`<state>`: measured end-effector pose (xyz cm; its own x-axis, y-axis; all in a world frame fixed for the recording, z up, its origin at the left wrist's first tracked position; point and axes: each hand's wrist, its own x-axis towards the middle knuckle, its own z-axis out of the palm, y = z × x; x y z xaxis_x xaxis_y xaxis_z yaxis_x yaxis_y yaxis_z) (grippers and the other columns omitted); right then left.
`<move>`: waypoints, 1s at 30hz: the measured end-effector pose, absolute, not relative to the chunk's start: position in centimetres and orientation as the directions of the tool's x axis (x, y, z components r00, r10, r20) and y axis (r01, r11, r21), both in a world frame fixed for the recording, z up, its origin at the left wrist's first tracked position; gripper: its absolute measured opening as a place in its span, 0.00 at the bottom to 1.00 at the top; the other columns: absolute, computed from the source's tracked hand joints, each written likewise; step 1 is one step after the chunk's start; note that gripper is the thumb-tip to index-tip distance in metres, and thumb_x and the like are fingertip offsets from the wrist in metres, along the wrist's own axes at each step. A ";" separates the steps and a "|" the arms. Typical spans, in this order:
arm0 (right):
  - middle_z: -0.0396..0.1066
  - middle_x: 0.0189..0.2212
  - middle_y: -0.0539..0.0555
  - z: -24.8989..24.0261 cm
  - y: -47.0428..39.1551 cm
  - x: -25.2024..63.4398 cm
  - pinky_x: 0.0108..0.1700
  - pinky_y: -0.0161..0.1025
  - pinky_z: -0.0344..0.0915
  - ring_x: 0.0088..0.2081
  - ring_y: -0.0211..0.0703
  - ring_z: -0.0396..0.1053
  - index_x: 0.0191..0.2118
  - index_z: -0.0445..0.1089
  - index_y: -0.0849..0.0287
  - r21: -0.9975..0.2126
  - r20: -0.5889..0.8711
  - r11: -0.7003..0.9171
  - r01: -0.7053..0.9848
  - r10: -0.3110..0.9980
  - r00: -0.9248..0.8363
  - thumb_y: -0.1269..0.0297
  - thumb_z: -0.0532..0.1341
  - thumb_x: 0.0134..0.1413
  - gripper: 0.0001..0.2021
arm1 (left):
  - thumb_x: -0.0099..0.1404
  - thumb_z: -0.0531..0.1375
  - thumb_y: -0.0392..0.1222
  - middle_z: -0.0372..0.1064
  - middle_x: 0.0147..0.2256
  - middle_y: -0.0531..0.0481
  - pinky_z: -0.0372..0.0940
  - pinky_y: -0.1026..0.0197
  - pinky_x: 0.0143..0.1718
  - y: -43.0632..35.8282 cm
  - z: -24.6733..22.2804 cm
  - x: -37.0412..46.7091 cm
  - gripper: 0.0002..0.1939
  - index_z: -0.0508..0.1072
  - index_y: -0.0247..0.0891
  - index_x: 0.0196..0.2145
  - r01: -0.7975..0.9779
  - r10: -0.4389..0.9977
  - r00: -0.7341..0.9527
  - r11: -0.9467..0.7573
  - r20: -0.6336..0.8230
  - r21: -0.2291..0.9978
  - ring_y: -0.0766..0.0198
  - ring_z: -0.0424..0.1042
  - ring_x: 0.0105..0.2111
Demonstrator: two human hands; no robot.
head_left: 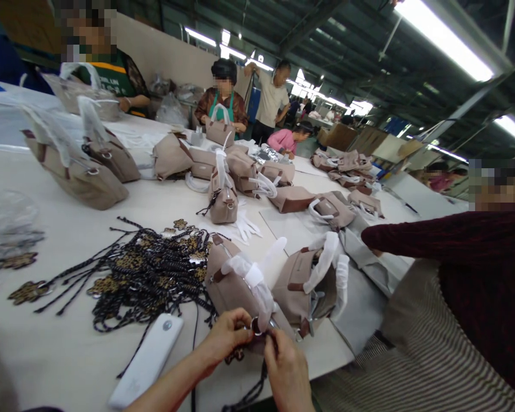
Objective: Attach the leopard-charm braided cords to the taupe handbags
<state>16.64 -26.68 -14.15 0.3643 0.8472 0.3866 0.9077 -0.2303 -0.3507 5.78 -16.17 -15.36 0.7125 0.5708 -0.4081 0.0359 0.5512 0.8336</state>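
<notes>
Close to the table's front edge, my left hand [227, 339] pinches a silver metal ring [256, 326] against a taupe handbag [229, 289] whose handle is wrapped in white. My right hand [288, 369] is closed at the other side of the ring, fingertips on a black braided cord [257, 389] that hangs below. A leopard-print flower charm [235, 356] dangles under my left fingers. Exactly how cord and ring join is hidden by my fingers. Just right of this bag, a second handbag [294, 274] stands with its top open.
Left of my hands lies a tangled pile of black cords with leopard-print charms [150, 269]. A white power bank [148, 360] lies in front of it. More taupe bags [223, 194] crowd the table's far side. A person in a dark red sleeve [412, 229] is close on the right; others work beyond.
</notes>
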 end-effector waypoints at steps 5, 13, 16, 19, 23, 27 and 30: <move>0.75 0.24 0.56 -14.2 -25.8 17.5 0.21 0.34 0.64 0.21 0.42 0.73 0.38 0.68 0.65 -0.158 0.522 -0.226 0.961 0.807 0.275 0.62 0.41 0.65 0.20 | 0.42 0.64 0.39 0.70 0.23 0.54 0.55 0.66 0.27 -15.5 -14.8 6.0 0.12 0.71 0.35 0.27 0.013 0.621 0.685 0.512 -0.381 0.859 0.68 0.64 0.25; 0.71 0.30 0.60 -15.4 -26.5 17.5 0.28 0.35 0.70 0.31 0.44 0.73 0.41 0.63 0.63 -0.278 0.620 -0.189 0.942 0.714 0.326 0.63 0.50 0.61 0.10 | 0.39 0.62 0.40 0.70 0.19 0.52 0.55 0.65 0.24 -15.2 -14.5 6.1 0.09 0.73 0.32 0.22 0.055 0.601 0.637 0.590 -0.483 0.806 0.69 0.62 0.20; 0.69 0.32 0.61 -15.8 -27.3 17.2 0.28 0.34 0.70 0.31 0.43 0.73 0.38 0.66 0.61 -0.307 0.629 -0.144 0.941 0.711 0.314 0.66 0.51 0.60 0.08 | 0.38 0.63 0.39 0.70 0.19 0.53 0.55 0.65 0.25 -15.3 -14.5 6.2 0.10 0.72 0.32 0.21 0.039 0.606 0.621 0.609 -0.497 0.792 0.69 0.63 0.20; 0.68 0.33 0.61 -16.6 -28.1 17.0 0.25 0.34 0.69 0.27 0.42 0.72 0.34 0.70 0.58 -0.210 0.556 -0.196 0.958 0.782 0.282 0.68 0.50 0.59 0.12 | 0.37 0.63 0.39 0.69 0.18 0.52 0.55 0.65 0.25 -15.2 -14.3 6.1 0.09 0.72 0.32 0.21 0.030 0.604 0.617 0.623 -0.505 0.781 0.68 0.63 0.20; 0.70 0.31 0.59 -16.9 -28.0 17.1 0.25 0.34 0.67 0.26 0.41 0.71 0.39 0.74 0.54 -0.027 0.524 -0.136 0.990 0.842 0.130 0.71 0.50 0.58 0.15 | 0.38 0.63 0.40 0.69 0.18 0.52 0.56 0.64 0.25 -15.2 -14.3 6.0 0.09 0.71 0.32 0.20 0.030 0.589 0.634 0.630 -0.502 0.776 0.68 0.63 0.19; 0.70 0.28 0.56 -16.0 -27.1 17.1 0.26 0.33 0.64 0.24 0.40 0.68 0.36 0.75 0.54 0.003 0.499 -0.112 0.994 0.861 0.095 0.71 0.51 0.59 0.14 | 0.39 0.64 0.41 0.70 0.20 0.52 0.57 0.64 0.26 -15.0 -14.6 5.6 0.11 0.72 0.32 0.22 0.044 0.568 0.671 0.612 -0.477 0.790 0.68 0.64 0.21; 0.69 0.27 0.54 -15.8 -26.8 16.9 0.25 0.33 0.61 0.23 0.38 0.66 0.35 0.74 0.53 -0.103 0.454 -0.100 0.990 0.880 0.136 0.66 0.48 0.62 0.16 | 0.40 0.65 0.44 0.71 0.22 0.51 0.59 0.64 0.28 -14.8 -15.1 5.0 0.15 0.72 0.32 0.25 0.074 0.534 0.718 0.580 -0.447 0.811 0.66 0.67 0.23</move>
